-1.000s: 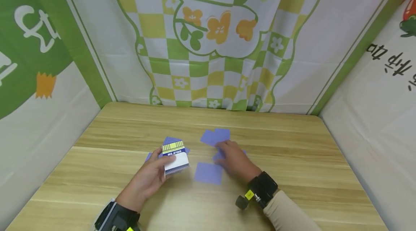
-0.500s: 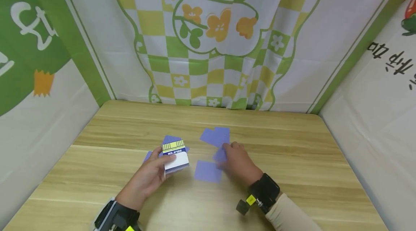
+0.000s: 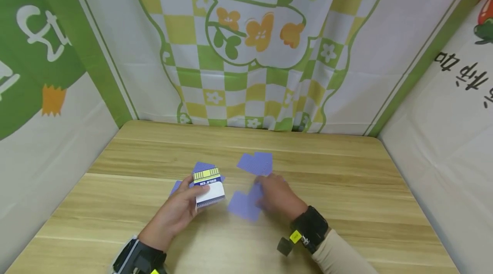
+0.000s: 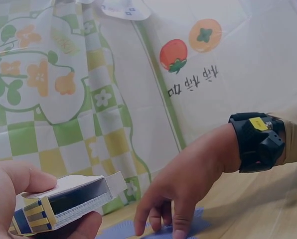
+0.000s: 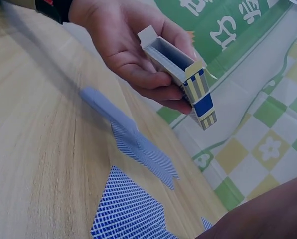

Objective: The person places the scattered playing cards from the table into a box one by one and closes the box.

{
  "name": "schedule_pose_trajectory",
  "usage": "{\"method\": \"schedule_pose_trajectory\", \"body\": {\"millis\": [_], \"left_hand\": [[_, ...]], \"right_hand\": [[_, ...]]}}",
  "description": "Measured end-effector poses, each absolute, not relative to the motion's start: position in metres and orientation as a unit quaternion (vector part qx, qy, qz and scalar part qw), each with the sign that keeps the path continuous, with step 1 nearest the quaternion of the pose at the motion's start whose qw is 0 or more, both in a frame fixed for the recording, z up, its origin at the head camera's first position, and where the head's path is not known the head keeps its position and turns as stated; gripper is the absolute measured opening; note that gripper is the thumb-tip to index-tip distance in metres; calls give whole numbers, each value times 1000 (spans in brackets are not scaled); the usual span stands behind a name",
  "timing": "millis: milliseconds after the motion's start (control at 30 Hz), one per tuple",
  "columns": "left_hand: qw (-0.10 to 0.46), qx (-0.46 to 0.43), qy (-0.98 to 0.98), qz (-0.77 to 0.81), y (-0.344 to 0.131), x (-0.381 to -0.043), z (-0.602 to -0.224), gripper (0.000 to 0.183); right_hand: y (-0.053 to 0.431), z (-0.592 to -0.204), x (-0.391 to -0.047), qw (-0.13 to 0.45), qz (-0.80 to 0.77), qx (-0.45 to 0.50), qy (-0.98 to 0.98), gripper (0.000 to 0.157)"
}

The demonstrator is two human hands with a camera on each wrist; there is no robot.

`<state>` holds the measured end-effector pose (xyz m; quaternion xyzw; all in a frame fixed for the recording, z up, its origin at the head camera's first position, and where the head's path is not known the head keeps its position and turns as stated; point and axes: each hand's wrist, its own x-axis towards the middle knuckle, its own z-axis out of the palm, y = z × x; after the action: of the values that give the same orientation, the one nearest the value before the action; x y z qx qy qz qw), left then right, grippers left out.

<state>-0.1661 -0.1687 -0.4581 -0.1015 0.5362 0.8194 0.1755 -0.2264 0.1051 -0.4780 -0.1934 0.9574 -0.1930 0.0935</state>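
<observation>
A white, blue and yellow card box (image 3: 209, 187) is gripped in my left hand (image 3: 179, 207), thumb across its front. In the right wrist view the card box (image 5: 181, 62) has its flap up, with a dark gap inside. My right hand (image 3: 281, 195) is low over the table, fingertips down, with a blue-backed playing card (image 3: 255, 197) between thumb and index finger. That card overlaps another playing card (image 3: 237, 205) and looks blurred. Two overlapping cards (image 3: 258, 163) lie beyond the hand. More blue-backed cards (image 3: 203, 165) lie behind the box, partly hidden.
The wooden table (image 3: 339, 162) carries all the cards, face down. A patterned cloth (image 3: 250, 81) hangs along its back edge, and white printed sheets stand at the left and right sides. Each wrist wears a black strap with a device (image 3: 310, 224).
My right hand has drawn a card toward the front left, so it now overlaps the nearer card. The left hand and the box have hardly moved.
</observation>
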Motion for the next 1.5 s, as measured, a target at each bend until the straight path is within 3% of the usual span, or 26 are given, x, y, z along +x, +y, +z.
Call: {"method": "schedule_pose_trajectory", "body": {"millis": [333, 533, 933, 1067, 1267, 1500], "left_hand": [[177, -94, 538, 819, -169, -166, -460, 81], [179, -91, 539, 818, -169, -165, -461, 82], [173, -100, 543, 815, -169, -164, -459, 83], [171, -100, 546, 814, -168, -166, -459, 81], [171, -100, 547, 813, -168, -166, -459, 80], [170, -99, 545, 815, -167, -167, -458, 83]], "right_hand": [[103, -478, -226, 138, -234, -196, 942, 62], [100, -481, -224, 131, -244, -212, 937, 70], [93, -476, -203, 124, -261, -267, 919, 69], [89, -471, -197, 116, -251, -274, 921, 55], [86, -465, -191, 117, -298, -299, 899, 12], [83, -458, -183, 181, -289, -374, 863, 12]]}}
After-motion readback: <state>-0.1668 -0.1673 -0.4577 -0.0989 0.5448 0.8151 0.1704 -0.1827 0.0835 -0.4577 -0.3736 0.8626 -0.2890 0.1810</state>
